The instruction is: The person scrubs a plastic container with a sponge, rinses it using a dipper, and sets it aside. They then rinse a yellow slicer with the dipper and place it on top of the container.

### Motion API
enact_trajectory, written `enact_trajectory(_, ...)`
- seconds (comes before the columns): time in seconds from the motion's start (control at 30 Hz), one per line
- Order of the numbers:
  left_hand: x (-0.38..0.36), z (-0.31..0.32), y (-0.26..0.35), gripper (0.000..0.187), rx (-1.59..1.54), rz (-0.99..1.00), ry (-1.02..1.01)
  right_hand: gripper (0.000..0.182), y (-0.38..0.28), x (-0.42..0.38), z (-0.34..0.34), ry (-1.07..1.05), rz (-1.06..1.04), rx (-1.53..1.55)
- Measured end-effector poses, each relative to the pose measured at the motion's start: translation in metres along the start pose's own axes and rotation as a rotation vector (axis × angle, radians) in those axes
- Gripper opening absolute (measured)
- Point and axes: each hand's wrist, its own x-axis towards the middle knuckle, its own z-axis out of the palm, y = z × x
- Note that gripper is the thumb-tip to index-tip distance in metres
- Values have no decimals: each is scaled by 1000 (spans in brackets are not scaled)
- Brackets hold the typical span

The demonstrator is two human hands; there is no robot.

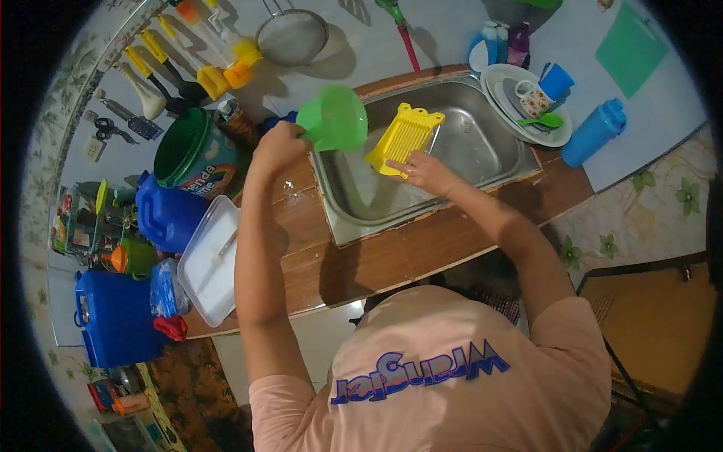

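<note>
My left hand (280,149) is closed on the handle of a green dipper (334,119), which is held up over the left end of the steel sink (489,151). A yellow ridged plastic piece (410,135) is held tilted over the basin by my right hand (423,172), whose fingers are on its lower edge. Water shows in the bottom of the sink. A few wet spots lie on the wooden counter (301,226) below the dipper.
Left of the sink stand a green bucket (184,151), blue jugs (172,218) and a white tray lid (211,264). Stacked plates (561,134) with cups and a blue bottle (593,134) are at the right. A strainer (292,38) and utensils hang on the wall.
</note>
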Motion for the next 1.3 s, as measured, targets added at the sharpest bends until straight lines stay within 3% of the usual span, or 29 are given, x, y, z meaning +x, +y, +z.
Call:
enact_trajectory(0.13,-1,13,8,35,96,-39,37,42,-3,3,0,51,103,34)
enact_trajectory(0.2,8,23,-15,35,10,-69,11,40,0,2,3,35,123,43)
enact_trajectory(0.3,4,18,-20,33,-135,-90,-47,35,8,5,-13,57,-49,-93)
enact_trajectory(0.43,-7,13,3,30,-131,48,-40,29,13,20,-12,-3,150,13)
enact_trajectory(0.5,-24,14,37,30,57,132,114,28,20,33,-4,-5,253,49)
enact_trajectory(0.6,-41,23,79,24,309,207,249,30,33,58,-9,-416,391,-9)
enact_trajectory(0.67,-44,27,91,21,374,211,296,31,39,70,5,-229,793,310)
enact_trajectory(0.7,-44,29,90,20,388,277,353,31,44,75,10,-132,817,358)
enact_trajectory(0.73,-44,30,86,22,414,271,377,31,49,79,16,-34,834,406)
enact_trajectory(0.8,-42,33,77,26,469,260,425,31,64,81,23,154,524,275)
enact_trajectory(0.9,-45,30,49,28,487,231,586,36,79,84,33,36,1008,440)
enact_trajectory(0.97,-53,17,27,31,520,188,646,35,89,73,37,188,1259,804)
enact_trajectory(1.03,-63,2,-1,32,519,158,747,30,101,44,67,257,1666,1615)
enact_trajectory(1.1,-78,-18,-19,30,561,27,808,26,86,33,56,260,1851,1847)
enact_trajectory(1.13,-83,-26,-33,30,551,-11,842,24,89,-5,94,153,1444,1684)
enact_trajectory(1.2,-94,-44,-65,29,531,-87,909,23,81,-23,127,76,1148,1564)
enact_trajectory(1.3,-106,-70,-98,30,612,-239,932,23,53,-3,105,104,1375,1720)
